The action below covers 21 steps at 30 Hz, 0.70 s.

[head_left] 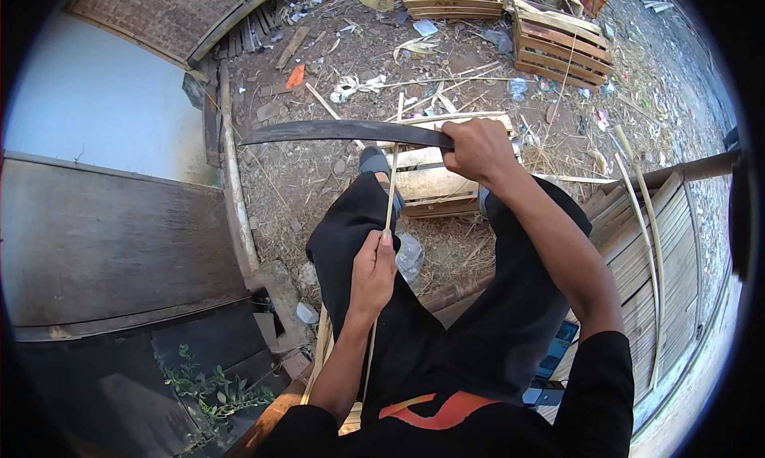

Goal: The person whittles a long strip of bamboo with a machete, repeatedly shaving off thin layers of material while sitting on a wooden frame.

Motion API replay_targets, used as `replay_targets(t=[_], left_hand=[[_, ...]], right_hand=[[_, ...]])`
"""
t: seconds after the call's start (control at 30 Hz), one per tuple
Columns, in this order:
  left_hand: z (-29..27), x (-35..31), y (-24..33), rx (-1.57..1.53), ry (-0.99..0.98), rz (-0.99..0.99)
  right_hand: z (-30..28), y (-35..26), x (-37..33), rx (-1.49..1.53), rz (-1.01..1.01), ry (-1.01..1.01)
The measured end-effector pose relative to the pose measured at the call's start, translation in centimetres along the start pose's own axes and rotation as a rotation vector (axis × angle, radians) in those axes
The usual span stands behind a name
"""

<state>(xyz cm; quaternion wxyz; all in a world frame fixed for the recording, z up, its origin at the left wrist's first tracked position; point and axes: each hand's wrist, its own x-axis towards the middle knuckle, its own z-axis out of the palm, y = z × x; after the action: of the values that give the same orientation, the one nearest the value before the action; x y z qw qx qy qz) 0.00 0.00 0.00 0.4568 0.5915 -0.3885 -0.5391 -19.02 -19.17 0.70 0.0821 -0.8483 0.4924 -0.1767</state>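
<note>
Nearest the camera is the person's black shirt [510, 430] with its orange print [450, 411], and beyond it the lap in black trousers [478, 362]. By the left forearm, a few pale strips [322, 350] lean. Above the left thigh the left hand [372, 276] is curled around a thin, pale strip [391, 195], thumb laid along it; the strip's lower part runs back beside the forearm and its other end points away between the knees. It looks like split bamboo: probably very light, springy along its length and firm across, likely to bow or whip if held only at one end, and prone to split along the grain. Its edges may be sharp and its smooth face a little slippery, so a hold around the middle, well back from the blade and with the thumb along it, seems the steadiest. Farther out, the right hand [482, 151] grips the butt end of a long, dark, slightly curved blade [343, 131]; the fist hides any handle. The blade should be stiff and tip-heavy, best taken only at that end. It crosses the strip near its far end, though whether they touch cannot be told. Beyond and below, a slatted crate [434, 183] sits between the feet, and more wooden crates [562, 47] stand on the littered ground [351, 47].
</note>
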Motion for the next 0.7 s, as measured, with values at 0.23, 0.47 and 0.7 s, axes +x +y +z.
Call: replay_targets(t=[0.23, 0.47, 0.7], left_hand=[[0.8, 0.0, 0.1, -0.006, 0.036, -0.009], [0.5, -0.1, -0.5, 0.045, 0.030, 0.029], [0.9, 0.4, 1.2, -0.076, 0.017, -0.082]], right_hand=[[1.1, -2.3, -3.5, 0.060, -0.249, -0.067], [-1.1, 2.5, 0.3, 0.013, 0.137, 0.076], [0.3, -3.2, -4.1, 0.063, -0.244, -0.246]])
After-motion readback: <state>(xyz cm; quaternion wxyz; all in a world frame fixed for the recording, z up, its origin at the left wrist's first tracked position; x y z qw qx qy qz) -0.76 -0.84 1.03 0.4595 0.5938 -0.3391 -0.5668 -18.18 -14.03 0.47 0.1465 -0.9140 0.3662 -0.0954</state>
